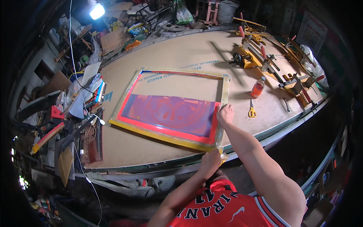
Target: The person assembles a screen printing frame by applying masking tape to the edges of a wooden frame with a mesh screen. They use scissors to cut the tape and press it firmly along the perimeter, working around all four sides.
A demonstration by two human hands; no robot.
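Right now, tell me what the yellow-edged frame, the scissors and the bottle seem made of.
Frame: wood or metal, unclear; its patchily yellow surface hides it. Scissors: evenly yellow handles, probably plastic; slim greyish blades, likely metal. Bottle: clear, glossy glass or plastic; orange contents show through.

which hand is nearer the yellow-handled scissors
The right hand, midway up the frame; the left hand is farther off, at the near right corner.

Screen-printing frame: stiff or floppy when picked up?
The screen-printing frame is likely stiff overall: its border looks thick and straight. The purple mesh inside probably flexes, since it looks thin and its upper edge seems unattached.
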